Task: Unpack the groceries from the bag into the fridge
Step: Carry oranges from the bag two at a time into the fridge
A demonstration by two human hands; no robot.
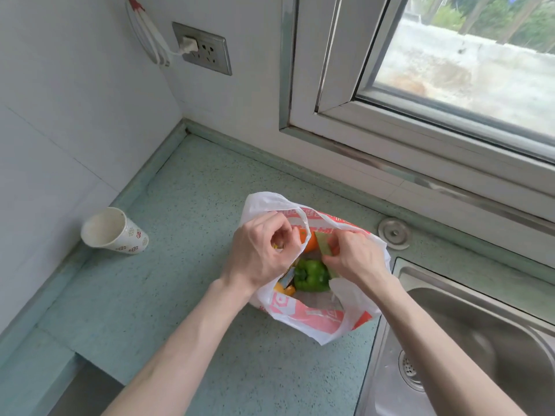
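Note:
A white plastic bag point(312, 318) with red print sits on the green countertop. Its mouth is spread wide between my two hands. Inside it I see a green bell pepper point(310, 276), an orange fruit point(310, 243) behind it and a yellow-orange packet point(285, 285) at the left. My left hand point(261, 250) grips the left rim of the bag with curled fingers. Over the right side of the bag, my right hand point(351, 259) pinches a pale green strip-like item point(326, 246). The fridge is out of sight.
A patterned paper cup point(112, 232) stands at the left near the wall. A steel sink point(480, 346) lies to the right of the bag, with a round metal cap point(394, 233) behind it. The wall holds a socket with a plug point(201, 48); a window point(450, 55) is behind.

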